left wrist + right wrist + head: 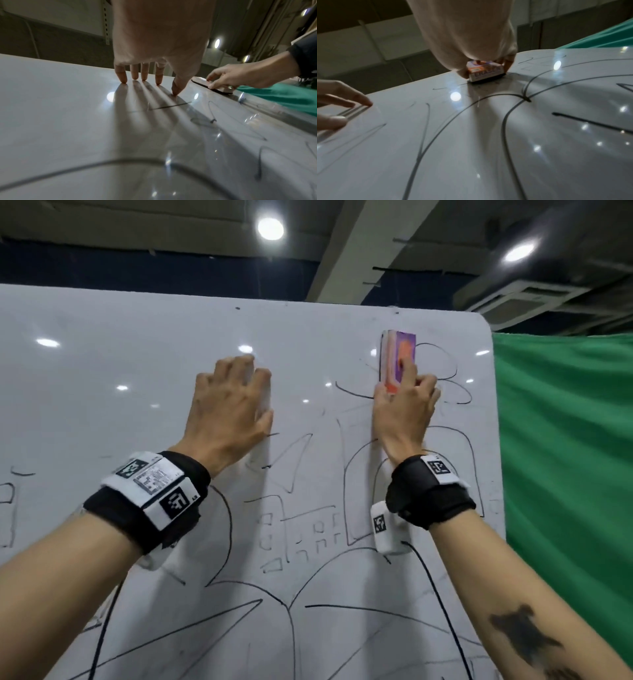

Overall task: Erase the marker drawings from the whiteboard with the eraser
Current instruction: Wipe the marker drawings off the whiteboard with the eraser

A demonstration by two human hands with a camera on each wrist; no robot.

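Glossy smooth whiteboard [137,412]

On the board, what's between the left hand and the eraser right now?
Only bare whiteboard with ceiling-light glare; head view shows no marker line between left hand and eraser, gripped by the right hand.

Left hand [228,409] set with fingertips [123,79] on the whiteboard [137,412], left of centre. Right hand [406,419] to its right, near the board's upper right corner, pressing the eraser [397,361] against the board over the marker drawings [308,529], which extend below both hands. Curtain [565,457] beyond the board's right edge.
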